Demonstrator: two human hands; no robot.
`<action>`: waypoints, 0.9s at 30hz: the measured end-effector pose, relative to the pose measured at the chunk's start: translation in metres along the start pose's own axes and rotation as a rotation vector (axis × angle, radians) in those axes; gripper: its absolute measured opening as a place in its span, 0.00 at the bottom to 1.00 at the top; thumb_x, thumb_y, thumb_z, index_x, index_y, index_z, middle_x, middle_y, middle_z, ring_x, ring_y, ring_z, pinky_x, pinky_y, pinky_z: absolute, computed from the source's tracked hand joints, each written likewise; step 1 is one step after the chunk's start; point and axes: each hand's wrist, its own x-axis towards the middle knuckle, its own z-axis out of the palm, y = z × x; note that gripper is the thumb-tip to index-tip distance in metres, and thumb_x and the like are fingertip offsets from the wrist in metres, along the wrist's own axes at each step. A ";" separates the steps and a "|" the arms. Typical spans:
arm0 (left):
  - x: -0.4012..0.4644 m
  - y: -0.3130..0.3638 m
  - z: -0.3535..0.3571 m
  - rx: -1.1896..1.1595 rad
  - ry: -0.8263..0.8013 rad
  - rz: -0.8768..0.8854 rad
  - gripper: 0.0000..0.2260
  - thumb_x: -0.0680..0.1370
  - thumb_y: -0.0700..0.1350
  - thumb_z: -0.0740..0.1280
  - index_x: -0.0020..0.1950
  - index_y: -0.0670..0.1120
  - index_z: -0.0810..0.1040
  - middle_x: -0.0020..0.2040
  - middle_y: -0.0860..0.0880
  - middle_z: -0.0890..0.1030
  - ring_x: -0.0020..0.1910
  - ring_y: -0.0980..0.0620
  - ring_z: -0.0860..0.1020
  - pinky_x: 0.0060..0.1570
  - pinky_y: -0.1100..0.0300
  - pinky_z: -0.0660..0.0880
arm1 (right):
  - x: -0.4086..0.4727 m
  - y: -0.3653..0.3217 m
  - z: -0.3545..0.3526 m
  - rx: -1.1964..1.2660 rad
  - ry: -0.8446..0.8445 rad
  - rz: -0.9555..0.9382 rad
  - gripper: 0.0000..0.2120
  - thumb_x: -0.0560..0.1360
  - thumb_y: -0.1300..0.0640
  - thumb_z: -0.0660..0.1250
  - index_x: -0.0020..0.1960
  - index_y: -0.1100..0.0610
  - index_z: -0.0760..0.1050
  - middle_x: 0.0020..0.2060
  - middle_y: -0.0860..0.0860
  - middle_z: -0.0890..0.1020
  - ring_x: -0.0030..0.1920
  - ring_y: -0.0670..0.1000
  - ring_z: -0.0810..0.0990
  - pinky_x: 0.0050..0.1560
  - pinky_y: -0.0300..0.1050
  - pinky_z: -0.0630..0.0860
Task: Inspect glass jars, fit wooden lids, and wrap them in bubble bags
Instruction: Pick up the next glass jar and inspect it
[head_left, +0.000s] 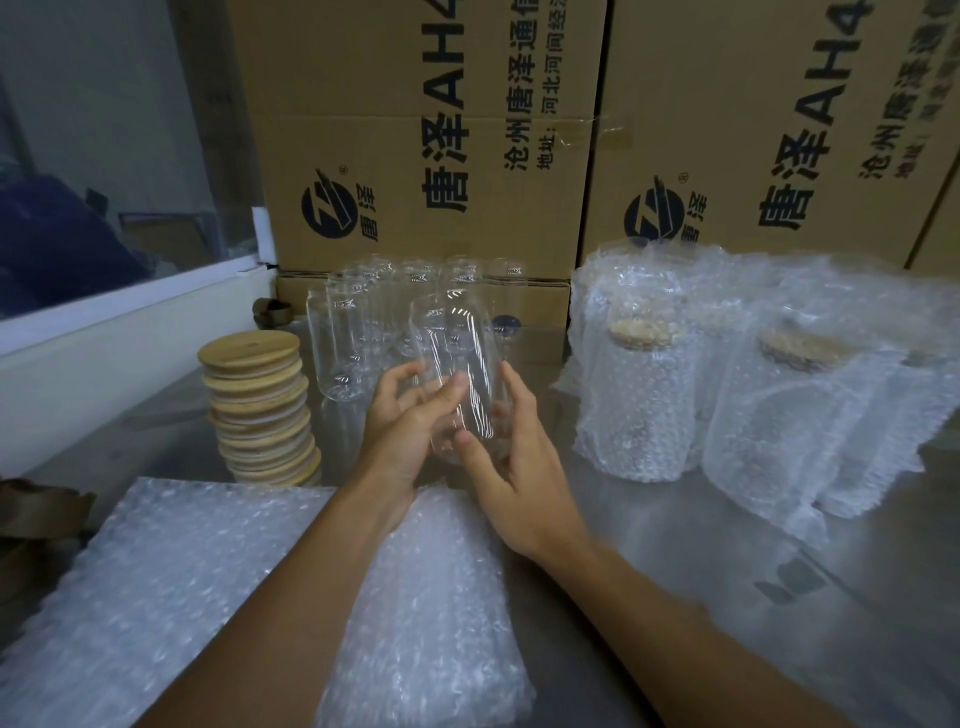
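Presently: one glass jar (457, 374), lidless, held tilted above the table (727, 545) between both hands, left hand (400, 421) and right hand (514, 467) each gripping its lower body. Step, by my reading: inspection. Next calls for a wooden lid from the stack (260, 410) just left, then a bubble bag (426, 613) below. Wrapped jars (639, 389) stand right; bare jars (363, 322) behind.

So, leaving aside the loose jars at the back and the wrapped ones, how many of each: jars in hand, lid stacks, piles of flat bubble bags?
Held glass jar: 1
Stack of wooden lids: 1
Piles of flat bubble bags: 2
Total: 4
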 end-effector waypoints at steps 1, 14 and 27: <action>0.000 0.000 0.000 0.001 -0.006 0.006 0.30 0.62 0.52 0.76 0.62 0.50 0.73 0.54 0.52 0.83 0.37 0.53 0.82 0.35 0.58 0.78 | 0.000 0.001 0.000 -0.027 0.016 -0.012 0.37 0.78 0.29 0.57 0.80 0.36 0.45 0.78 0.42 0.65 0.74 0.42 0.69 0.72 0.57 0.71; -0.003 -0.004 0.001 0.178 -0.276 0.018 0.37 0.54 0.63 0.82 0.60 0.58 0.78 0.50 0.48 0.86 0.49 0.45 0.85 0.40 0.60 0.78 | 0.005 -0.002 -0.008 0.277 0.269 -0.106 0.28 0.83 0.44 0.55 0.80 0.38 0.50 0.78 0.30 0.56 0.80 0.41 0.57 0.78 0.52 0.61; -0.002 0.000 -0.006 -0.018 -0.436 -0.072 0.26 0.65 0.58 0.73 0.59 0.48 0.75 0.54 0.41 0.84 0.46 0.44 0.84 0.45 0.49 0.77 | 0.023 -0.043 -0.033 0.843 0.025 0.323 0.32 0.74 0.42 0.71 0.75 0.41 0.65 0.64 0.66 0.79 0.56 0.65 0.83 0.58 0.66 0.77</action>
